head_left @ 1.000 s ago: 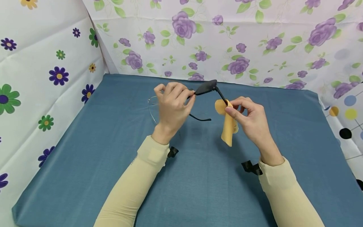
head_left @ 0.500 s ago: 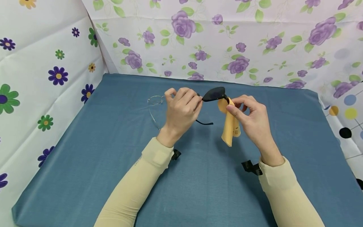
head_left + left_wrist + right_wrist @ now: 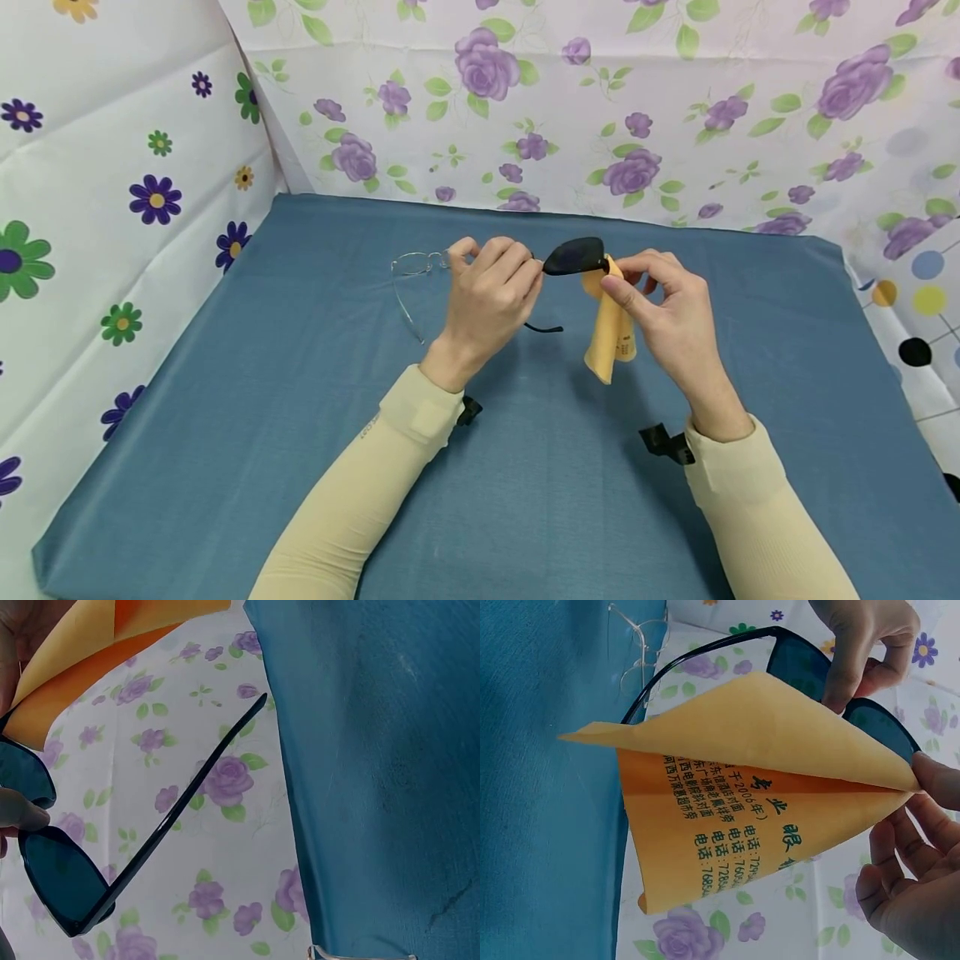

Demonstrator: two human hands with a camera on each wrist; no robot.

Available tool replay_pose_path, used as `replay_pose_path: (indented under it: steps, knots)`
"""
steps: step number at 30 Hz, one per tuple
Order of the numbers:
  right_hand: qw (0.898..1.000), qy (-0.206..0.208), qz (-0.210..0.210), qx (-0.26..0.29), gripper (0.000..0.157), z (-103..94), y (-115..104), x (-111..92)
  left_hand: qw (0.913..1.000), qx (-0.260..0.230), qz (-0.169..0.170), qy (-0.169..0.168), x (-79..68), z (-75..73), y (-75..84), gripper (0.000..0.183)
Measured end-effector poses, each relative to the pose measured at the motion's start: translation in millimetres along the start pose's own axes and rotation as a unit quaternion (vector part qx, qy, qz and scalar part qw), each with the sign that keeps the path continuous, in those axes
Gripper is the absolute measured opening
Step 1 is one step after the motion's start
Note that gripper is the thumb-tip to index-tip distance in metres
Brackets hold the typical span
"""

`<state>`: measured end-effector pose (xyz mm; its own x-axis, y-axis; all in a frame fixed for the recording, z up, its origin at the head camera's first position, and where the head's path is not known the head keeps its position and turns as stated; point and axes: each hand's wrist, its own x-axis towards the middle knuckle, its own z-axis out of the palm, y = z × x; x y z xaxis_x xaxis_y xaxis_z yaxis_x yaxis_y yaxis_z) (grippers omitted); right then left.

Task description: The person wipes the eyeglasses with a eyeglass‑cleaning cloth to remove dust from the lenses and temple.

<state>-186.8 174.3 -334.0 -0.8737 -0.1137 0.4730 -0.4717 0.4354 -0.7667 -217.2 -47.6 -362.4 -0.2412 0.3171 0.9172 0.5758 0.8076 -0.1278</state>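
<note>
My left hand [image 3: 491,296] pinches black sunglasses [image 3: 573,257] at the bridge, between thumb and fingers. They are held above the table, and one temple arm points free in the left wrist view. With thumb and fingers, my right hand [image 3: 667,312] pinches a yellow-orange cleaning cloth [image 3: 602,346] near the other lens's outer hinge. The cloth is folded over and hangs down; the right wrist view shows dark printed writing on its inner face [image 3: 735,825]. That side's temple arm is hidden behind the cloth and my right hand.
Thin-framed clear eyeglasses [image 3: 412,264] lie on the blue tablecloth [image 3: 540,475] behind my left hand, partly covered by it. A white curtain with purple flowers [image 3: 487,67] stands along the table's far edge, another flowered sheet [image 3: 150,275] at the left.
My left hand has moved right and down with the sunglasses, bringing the lens up to the cloth. The temple arm that showed between lens and cloth is now hidden. My right hand has hardly moved.
</note>
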Motion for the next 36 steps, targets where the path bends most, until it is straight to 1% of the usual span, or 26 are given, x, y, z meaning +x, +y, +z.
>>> replay_pose_path:
  steps: [3,5,7,10,13,15,18,22,26,29,36]
  knots:
    - [0.999,0.024,-0.031,-0.016,0.011,2.6,-0.1,0.2,1.0000,0.006,0.001,-0.006,1.6,-0.8,3.6,0.028]
    - [0.995,0.048,-0.073,-0.048,0.012,5.6,-0.1,-0.1,0.9999,0.005,-0.007,-0.015,3.2,-1.7,7.2,0.029]
    - [0.986,0.079,-0.119,-0.092,0.013,9.5,0.3,-0.6,0.9994,0.002,-0.021,-0.027,5.1,-2.9,11.4,0.029]
    - [0.964,0.124,-0.172,-0.159,0.014,14.9,0.8,-1.6,0.9978,-0.015,-0.051,-0.041,7.5,-5.2,16.9,0.028]
    - [0.949,0.151,-0.194,-0.196,0.011,18.5,1.2,-2.5,0.9964,-0.022,-0.071,-0.042,9.9,-8.0,19.4,0.027]
    - [0.945,0.161,-0.201,-0.203,0.010,20.4,1.5,-2.9,0.9963,-0.022,-0.077,-0.032,11.3,-9.5,18.7,0.026]
    - [0.944,0.165,-0.205,-0.201,0.009,23.0,2.6,-3.8,0.9963,-0.018,-0.083,-0.014,13.1,-11.7,15.0,0.027]
    - [0.944,0.165,-0.207,-0.196,0.008,25.4,5.0,-4.4,0.9928,-0.039,-0.114,0.007,14.6,-14.8,7.8,0.026]
    - [0.944,0.164,-0.208,-0.196,0.008,26.5,7.3,-4.3,0.9844,-0.068,-0.161,0.021,16.3,-18.4,-1.0,0.021]
    - [0.944,0.163,-0.211,-0.196,0.007,27.0,8.9,-3.9,0.9777,-0.078,-0.193,0.027,17.6,-20.9,-9.4,0.020]
    - [0.943,0.157,-0.221,-0.192,0.007,26.7,12.7,-3.1,0.9644,-0.088,-0.248,0.028,16.4,-25.5,-26.3,0.018]
